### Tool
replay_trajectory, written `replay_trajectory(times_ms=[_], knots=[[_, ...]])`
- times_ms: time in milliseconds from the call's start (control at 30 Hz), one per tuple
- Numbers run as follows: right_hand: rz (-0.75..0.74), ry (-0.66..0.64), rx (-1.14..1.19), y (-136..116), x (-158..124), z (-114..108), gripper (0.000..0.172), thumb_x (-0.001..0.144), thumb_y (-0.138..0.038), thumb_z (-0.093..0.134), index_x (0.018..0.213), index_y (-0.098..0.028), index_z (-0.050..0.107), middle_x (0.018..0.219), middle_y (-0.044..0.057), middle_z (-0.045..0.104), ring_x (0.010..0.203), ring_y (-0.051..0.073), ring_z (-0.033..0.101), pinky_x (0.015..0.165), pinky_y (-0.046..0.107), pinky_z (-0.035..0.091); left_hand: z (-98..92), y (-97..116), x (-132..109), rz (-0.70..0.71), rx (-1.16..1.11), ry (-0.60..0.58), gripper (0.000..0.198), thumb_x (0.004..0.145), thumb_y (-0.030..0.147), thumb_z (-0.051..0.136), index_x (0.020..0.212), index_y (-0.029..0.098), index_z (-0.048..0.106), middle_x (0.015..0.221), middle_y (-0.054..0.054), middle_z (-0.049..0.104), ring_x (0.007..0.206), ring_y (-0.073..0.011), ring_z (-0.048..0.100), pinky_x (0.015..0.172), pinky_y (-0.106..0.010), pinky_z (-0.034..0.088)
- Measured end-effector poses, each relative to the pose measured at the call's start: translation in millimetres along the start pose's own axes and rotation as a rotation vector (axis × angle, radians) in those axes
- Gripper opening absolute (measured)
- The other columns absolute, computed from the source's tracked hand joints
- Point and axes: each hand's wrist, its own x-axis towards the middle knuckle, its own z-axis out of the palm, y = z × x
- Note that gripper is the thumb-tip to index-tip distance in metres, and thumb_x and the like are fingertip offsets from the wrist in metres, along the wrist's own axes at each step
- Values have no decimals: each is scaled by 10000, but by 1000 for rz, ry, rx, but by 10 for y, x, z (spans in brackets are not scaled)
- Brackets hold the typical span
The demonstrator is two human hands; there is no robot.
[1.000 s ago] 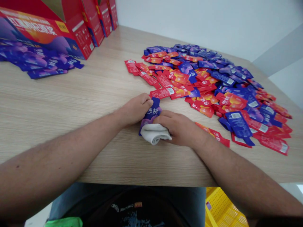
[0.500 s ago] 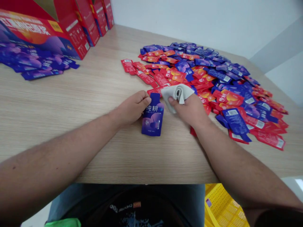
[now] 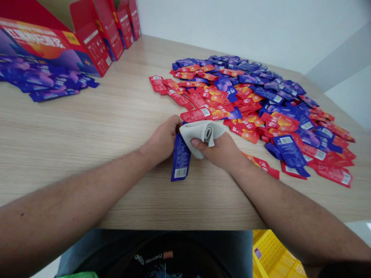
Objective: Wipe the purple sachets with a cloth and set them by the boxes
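Observation:
My left hand (image 3: pixel 165 138) grips a blue pouch (image 3: pixel 181 162) near its spout end, the side with the white barcode facing up. A folded light grey cloth (image 3: pixel 194 133) is pinched in my right hand (image 3: pixel 218 148), thumb on top. The cloth lies against the upper part of the pouch and covers some of it. Both hands are close together above the front middle of the table. My left fingertips are partly hidden behind the pouch and cloth.
A wide heap of red and blue pouches (image 3: pixel 249 96) spreads over the table (image 3: pixel 127 116) at the right. At the left, several blue pouches (image 3: pixel 52 83) lie before open red boxes (image 3: pixel 92 50). A yellow crate (image 3: pixel 272 251) stands below the front edge.
The blue pouch has been turned over from its printed front to its barcode side. My right hand has brought the cloth left and down onto it.

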Motion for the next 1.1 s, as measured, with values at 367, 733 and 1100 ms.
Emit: replay_trajectory(times_ms=[367,733,1100], knots=[[48,184,-383,132,87,-99,287,891,-386,643,1122,-222,692,1053,84,766,976,293,704,817,415,548,30,-87,17,-213,-365,-144,219,835,387,662,858,174,616,767,-21,659,688,-155,617,656,-291,522],[-136,-58,-459,0,11,-165,215,854,-341,680,1018,-202,685,971,73,731,910,244,668,771,350,506,21,-131,74,-229,-241,-73,102,867,261,576,792,196,552,684,10,595,592,-135,564,545,-256,456],[-95,20,-519,5,9,-156,222,874,-322,655,1058,-198,667,1004,87,713,948,257,654,801,365,497,26,-110,79,-316,-368,-49,52,887,210,526,835,215,531,670,21,565,566,-143,568,514,-261,478]])
